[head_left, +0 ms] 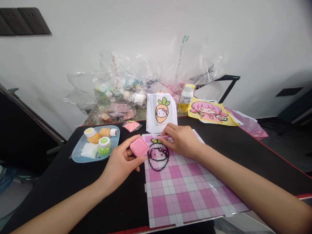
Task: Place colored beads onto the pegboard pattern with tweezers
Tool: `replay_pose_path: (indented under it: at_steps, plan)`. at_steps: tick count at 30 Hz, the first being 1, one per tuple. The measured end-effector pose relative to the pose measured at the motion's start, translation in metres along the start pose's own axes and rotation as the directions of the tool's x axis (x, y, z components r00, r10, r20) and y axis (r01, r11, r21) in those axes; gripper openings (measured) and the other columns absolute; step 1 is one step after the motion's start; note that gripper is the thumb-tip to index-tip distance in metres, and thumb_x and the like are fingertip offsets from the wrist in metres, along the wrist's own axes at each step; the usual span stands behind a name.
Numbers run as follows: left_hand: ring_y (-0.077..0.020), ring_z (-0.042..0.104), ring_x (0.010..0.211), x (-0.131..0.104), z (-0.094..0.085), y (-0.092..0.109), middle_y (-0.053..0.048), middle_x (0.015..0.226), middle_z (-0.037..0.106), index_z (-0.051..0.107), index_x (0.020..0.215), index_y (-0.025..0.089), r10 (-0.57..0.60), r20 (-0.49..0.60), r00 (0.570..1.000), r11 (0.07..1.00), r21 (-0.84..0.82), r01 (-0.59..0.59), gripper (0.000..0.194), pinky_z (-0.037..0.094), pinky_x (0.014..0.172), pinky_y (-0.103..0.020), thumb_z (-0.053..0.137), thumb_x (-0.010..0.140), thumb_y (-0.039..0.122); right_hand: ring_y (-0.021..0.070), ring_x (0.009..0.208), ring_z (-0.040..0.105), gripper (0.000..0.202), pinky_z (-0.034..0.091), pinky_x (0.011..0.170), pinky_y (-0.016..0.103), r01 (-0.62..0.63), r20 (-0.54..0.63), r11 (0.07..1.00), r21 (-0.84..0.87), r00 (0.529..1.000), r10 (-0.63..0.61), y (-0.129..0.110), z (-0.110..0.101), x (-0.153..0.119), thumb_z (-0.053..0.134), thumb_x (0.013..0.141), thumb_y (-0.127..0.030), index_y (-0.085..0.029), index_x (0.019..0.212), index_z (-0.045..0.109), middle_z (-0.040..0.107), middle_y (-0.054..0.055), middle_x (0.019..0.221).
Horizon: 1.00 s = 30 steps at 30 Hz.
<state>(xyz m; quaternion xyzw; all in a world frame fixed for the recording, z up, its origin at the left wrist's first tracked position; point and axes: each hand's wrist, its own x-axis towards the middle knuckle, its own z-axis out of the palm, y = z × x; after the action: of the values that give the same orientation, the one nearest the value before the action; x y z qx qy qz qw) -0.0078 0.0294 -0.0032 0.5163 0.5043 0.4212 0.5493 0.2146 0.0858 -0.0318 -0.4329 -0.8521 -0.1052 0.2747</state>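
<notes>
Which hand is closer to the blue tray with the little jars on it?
Left. The left hand, holding a small pink ridged tray, is just to the right of the blue tray; the right hand is farther off, over the upper part of the checkered board.

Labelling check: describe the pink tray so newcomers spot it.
On the black table lies a pink-and-white checked board. By its far left corner, the left hand holds a small pink tray. Its solid pink, ridged face sets it apart from the checked board.

Checked board (185, 191), blue tray (115, 139) on black table (129, 201)
</notes>
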Motion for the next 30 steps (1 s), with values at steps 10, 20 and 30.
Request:
replay_pose_path:
  at_steps: [10,20,30]
  plan:
    - [-0.0077,0.052,0.049,0.0000,-0.0007,-0.0009,0.002,0.077,0.069,0.050,0.131,0.011,0.009,0.002,1.000,1.000,0.010,-0.009,0.079,0.050,0.047,-0.024,0.083,0.059,0.020,0.0109,0.055,0.051,0.032,0.021,0.050,0.025,-0.003,-0.012,1.000,-0.006,1.000,0.003,-0.0006,0.0001,0.0006,0.050,0.093,-0.043,-0.017,0.078,0.063,0.066,0.003,0.077]
    - [-0.0082,0.051,0.049,-0.0006,-0.0005,0.0001,0.002,0.077,0.068,0.051,0.130,0.012,0.006,0.002,1.000,1.000,0.018,-0.006,0.078,0.050,0.048,-0.025,0.083,0.059,0.020,0.0105,0.055,0.050,0.033,0.021,0.049,0.025,-0.007,-0.003,1.000,-0.013,1.000,0.007,0.0002,0.0020,0.0002,0.049,0.094,-0.044,-0.018,0.080,0.063,0.066,0.003,0.077]
    - [-0.0076,0.051,0.048,-0.0009,0.0001,0.0002,0.002,0.077,0.069,0.051,0.130,0.012,0.008,0.000,1.000,1.000,0.018,-0.008,0.077,0.050,0.047,-0.024,0.083,0.060,0.019,0.0109,0.055,0.051,0.033,0.021,0.049,0.025,-0.009,-0.012,1.000,0.001,1.000,0.009,0.0005,0.0029,0.0000,0.050,0.094,-0.044,-0.017,0.079,0.063,0.066,0.003,0.078]
